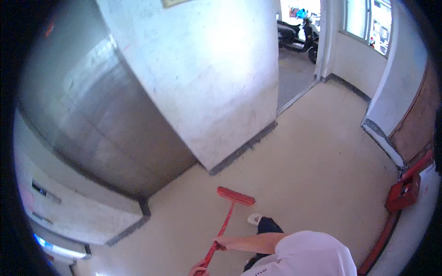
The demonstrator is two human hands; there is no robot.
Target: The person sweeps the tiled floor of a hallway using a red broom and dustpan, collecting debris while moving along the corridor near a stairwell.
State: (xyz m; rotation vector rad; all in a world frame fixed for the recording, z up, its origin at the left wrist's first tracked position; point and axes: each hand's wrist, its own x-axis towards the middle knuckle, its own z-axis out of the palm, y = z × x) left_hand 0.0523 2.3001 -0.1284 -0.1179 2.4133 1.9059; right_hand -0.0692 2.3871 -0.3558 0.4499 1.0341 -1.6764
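A red push broom (236,196) stands on the beige floor, its wide head flat in front of me. From the head, its red handle (226,220) slants back toward the bottom edge of the view. Farther down the handle, my right hand (221,243) grips it, the arm reaching across from a white sleeve. My left hand (198,269) is wrapped around the handle lower still, partly cut off by the bottom edge. Close to the broom head is my light-coloured shoe (255,219), below a dark trouser leg.
A white wall corner (210,138) with dark skirting juts out ahead. Left of it is a grey metal door (121,138). A doorway at the upper right shows a parked scooter (297,36). A red box (403,193) and red pipe (380,241) run along the right wall.
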